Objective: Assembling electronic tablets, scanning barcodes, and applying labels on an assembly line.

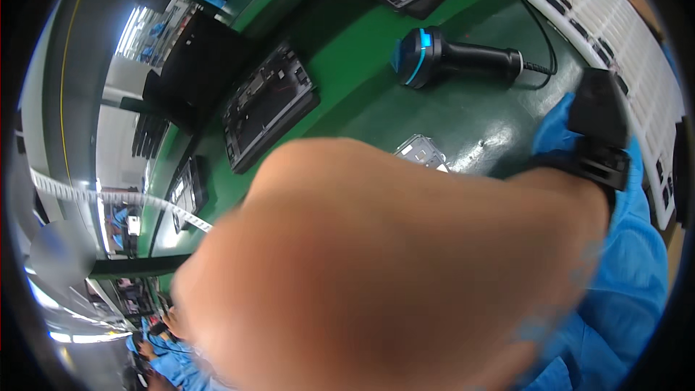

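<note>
My right hand (347,268) fills the middle and lower part of the head view, very near and smeared. Its arm comes from the right, with a black strap-on device (602,159) at the wrist and a blue sleeve (630,253) around it. The fingers are hidden, so I cannot tell what they hold, if anything. Just past the hand's upper edge, a small silvery plate-like part (422,150) lies partly covered on the green work surface (347,119). Beyond it rests a black handheld scanner (460,59) with blue trim. My left hand does not show.
A white slotted tray (615,29) with small black parts stands at the right; another person's hand (641,7) is at its far edge. Dark device housings (269,98) lie along the green surface. A cable (539,18) leads from the scanner. People in blue (170,362) are lower left.
</note>
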The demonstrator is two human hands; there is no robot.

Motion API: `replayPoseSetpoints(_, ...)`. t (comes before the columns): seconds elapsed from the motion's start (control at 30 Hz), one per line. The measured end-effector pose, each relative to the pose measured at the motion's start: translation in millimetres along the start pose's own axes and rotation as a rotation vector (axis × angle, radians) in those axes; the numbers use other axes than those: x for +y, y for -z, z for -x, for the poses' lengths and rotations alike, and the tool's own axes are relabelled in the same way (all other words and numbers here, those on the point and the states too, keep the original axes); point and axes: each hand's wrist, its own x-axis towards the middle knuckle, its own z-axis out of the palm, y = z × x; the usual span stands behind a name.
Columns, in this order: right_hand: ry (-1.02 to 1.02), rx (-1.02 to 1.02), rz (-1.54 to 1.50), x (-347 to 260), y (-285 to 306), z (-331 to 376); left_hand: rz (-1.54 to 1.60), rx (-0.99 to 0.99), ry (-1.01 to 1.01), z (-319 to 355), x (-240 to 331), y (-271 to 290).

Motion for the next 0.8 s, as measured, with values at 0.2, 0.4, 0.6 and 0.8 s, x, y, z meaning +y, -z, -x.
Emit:
replayPoseSetpoints(0.2, -0.030, 0.102, 0.065, -5.4, 16.8, 9.7, -0.383, -0.412, -0.583, -7.5, 34.1, -34.6)
replayPoseSetpoints(0.4, -0.030, 0.124, 0.223, -8.8, 40.0, 21.8, -0.530, -0.731, -0.771, 80.3, 58.8, -66.3)
replayPoseSetpoints(0.6, 0.056, 0.135, 0.393, -9.5, 89.6, 4.4, -0.626, -0.764, -0.873, 90.6, 35.1, -79.3)
replayPoseSetpoints(0.8, 0.039, 0.182, 0.499, -1.4, 110.4, 14.4, -0.746, -0.598, -1.130, 91.7, -22.2, -86.2)
